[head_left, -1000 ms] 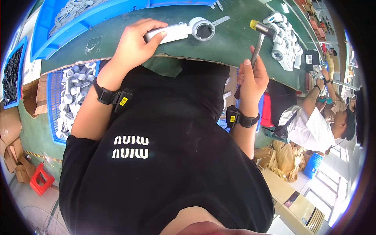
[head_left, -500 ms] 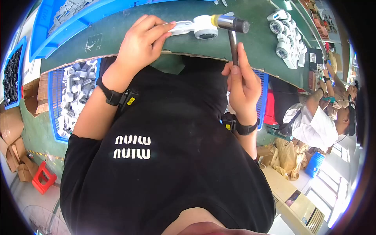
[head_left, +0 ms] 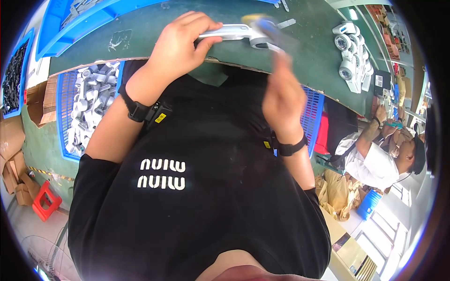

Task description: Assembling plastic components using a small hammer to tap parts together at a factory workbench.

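Note:
My left hand (head_left: 185,43) grips the flat arm of a white plastic part (head_left: 229,32) just above the green bench top. The part's round end, with a dark opening, points right, partly covered by the hammer. In my right hand (head_left: 284,96) is a mallet (head_left: 268,27) with a yellow face and a dark one; motion smears both head and fingers. The mallet's head lies over or against the round end; contact cannot be made out. A small flat grey strip (head_left: 287,23) lies on the bench just beyond the mallet.
Finished-looking white parts with round ends (head_left: 352,56) are grouped on the bench at right. A blue tray (head_left: 70,35) of grey strips stands at far left. Below the bench edge sits a blue basket (head_left: 61,112) of white parts. A co-worker (head_left: 375,161) sits at right.
The mallet has swung down from upright onto the part's round end, its head tilting. My left hand has shifted slightly right and away with the part, which has turned somewhat.

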A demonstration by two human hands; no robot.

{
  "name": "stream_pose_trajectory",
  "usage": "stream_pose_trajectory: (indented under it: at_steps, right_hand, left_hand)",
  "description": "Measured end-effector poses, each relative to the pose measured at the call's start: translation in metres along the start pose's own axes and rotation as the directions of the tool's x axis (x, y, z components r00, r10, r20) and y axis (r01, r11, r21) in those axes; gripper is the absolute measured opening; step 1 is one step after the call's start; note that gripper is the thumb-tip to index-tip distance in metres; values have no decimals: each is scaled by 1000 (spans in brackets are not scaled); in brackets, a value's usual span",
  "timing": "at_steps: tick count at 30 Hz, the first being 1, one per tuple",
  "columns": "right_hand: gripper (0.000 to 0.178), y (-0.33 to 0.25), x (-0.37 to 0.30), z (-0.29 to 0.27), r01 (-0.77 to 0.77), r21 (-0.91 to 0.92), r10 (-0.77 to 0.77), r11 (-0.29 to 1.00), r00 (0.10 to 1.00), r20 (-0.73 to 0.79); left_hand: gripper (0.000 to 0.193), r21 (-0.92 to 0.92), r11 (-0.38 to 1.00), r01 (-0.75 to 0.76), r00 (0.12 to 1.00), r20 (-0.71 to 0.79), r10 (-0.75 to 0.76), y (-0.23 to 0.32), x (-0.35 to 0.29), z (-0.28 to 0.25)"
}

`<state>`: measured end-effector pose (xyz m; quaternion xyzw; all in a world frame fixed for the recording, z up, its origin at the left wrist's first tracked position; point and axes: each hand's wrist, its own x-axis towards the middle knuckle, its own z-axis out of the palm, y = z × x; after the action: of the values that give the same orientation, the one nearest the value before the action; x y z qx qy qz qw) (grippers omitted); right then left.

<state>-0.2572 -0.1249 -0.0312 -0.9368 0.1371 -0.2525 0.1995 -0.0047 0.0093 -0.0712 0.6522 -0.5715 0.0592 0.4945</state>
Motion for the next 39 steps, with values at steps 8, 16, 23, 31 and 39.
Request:
stream_pose_trajectory:
  at_steps: [8, 16, 23, 31, 39]
  right_hand:
    - [72, -12, 7, -5, 12, 83, -8, 996, 999, -49]
    - [68, -8, 6, 3, 54, 14, -53, 998, 995, -89]
    - [61, -11, 1, -3, 32, 201, 25, 979, 961, -276]
    - [55, -7, -22, -4, 27, 393, 104, 919, 945, -309]
    - [68, -14, 5, -10, -6, 120, 7, 993, 1000, -5]
  left_hand:
    - [19, -11, 998, 66, 998, 21, -66, 3, 0, -1]
    - [24, -8, 996, 91, 995, 28, -91, 2, 1, 0]
    - [21, -26, 996, 85, 996, 23, -84, 3, 1, -1]
    - [25, -9, 994, 107, 994, 39, -107, 3, 2, 1]
    - [24, 5, 992, 126, 990, 58, -126, 4, -2, -1]
